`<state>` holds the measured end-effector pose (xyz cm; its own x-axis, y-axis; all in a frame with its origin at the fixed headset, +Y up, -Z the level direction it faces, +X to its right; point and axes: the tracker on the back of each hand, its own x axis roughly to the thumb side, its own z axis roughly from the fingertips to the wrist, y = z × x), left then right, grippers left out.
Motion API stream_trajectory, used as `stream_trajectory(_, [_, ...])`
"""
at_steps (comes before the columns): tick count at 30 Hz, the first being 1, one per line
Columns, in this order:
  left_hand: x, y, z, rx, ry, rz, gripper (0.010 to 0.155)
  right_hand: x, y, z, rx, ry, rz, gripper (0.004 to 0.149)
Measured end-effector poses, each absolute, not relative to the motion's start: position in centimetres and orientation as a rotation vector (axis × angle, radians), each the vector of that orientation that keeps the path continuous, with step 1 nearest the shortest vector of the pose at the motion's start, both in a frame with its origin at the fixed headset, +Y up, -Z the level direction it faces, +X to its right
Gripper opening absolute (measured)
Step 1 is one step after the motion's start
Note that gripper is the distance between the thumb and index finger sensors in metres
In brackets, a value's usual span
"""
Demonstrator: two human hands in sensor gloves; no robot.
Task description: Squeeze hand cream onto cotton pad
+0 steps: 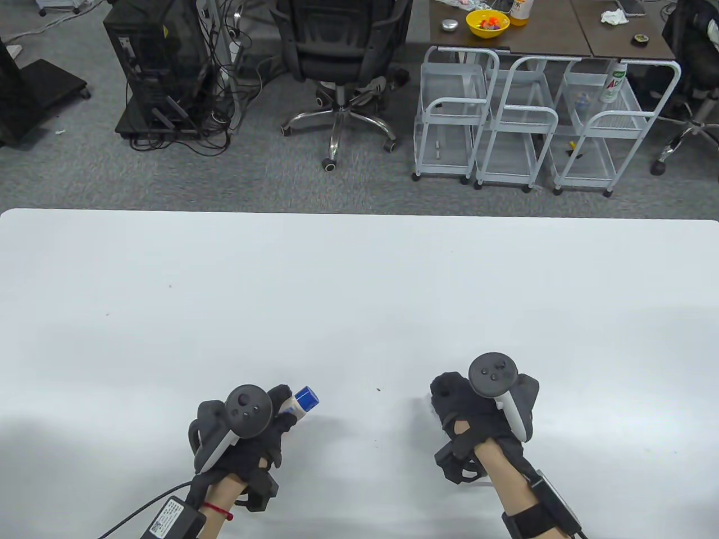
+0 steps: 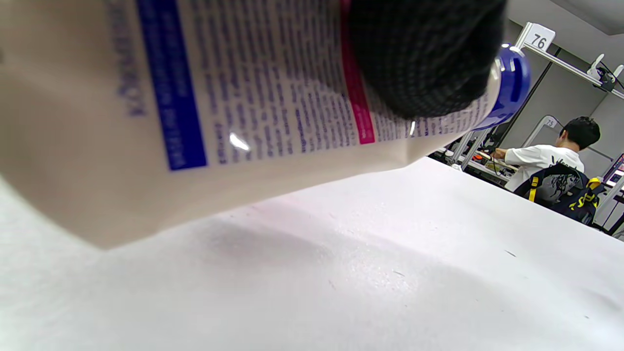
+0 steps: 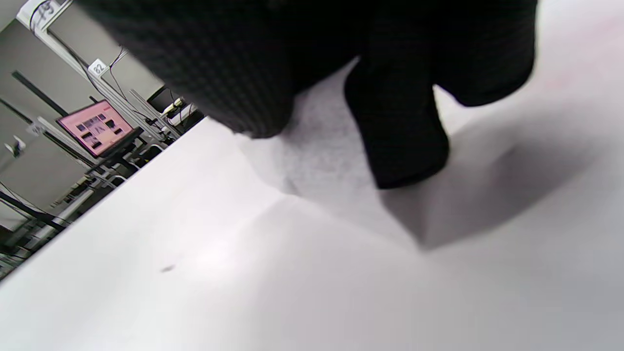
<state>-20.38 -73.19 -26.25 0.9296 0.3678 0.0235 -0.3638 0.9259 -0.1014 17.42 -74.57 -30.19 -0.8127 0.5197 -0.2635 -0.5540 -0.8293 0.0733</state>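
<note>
My left hand (image 1: 279,405) grips a white hand cream tube (image 1: 296,404) with a blue cap (image 1: 306,397), which is on and points up and to the right, just above the table. In the left wrist view the tube (image 2: 243,122) fills the top, with a gloved fingertip (image 2: 424,53) pressed on it near the cap. My right hand (image 1: 449,396) is curled over a white cotton pad (image 3: 321,156) at the table surface, and its fingers (image 3: 404,146) hold the pad. In the table view only a pale edge of the pad (image 1: 419,402) shows beside the hand.
The white table (image 1: 359,292) stretches far and to both sides of the hands. Beyond its far edge are an office chair (image 1: 342,62), a computer tower (image 1: 160,67) and wire trolleys (image 1: 533,123) on the floor.
</note>
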Motion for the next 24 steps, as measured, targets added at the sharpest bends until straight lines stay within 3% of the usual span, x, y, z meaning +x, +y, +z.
stream_trajectory(8, [-19.9, -73.3, -26.0, -0.07, -0.05, 0.325, 0.058, 17.9, -74.5, -30.5, -0.339, 0.012, 2.748, 0.036])
stream_trajectory(18, [-19.8, -73.4, -26.0, -0.09, -0.055, 0.312, 0.056, 19.6, -73.8, -30.6, -0.379, 0.082, 2.717, 0.049])
stream_trajectory(24, [-20.7, -73.3, -26.8, -0.085, -0.022, 0.332, 0.056, 19.1, -71.6, -28.2, -0.262, 0.107, 2.669, 0.057])
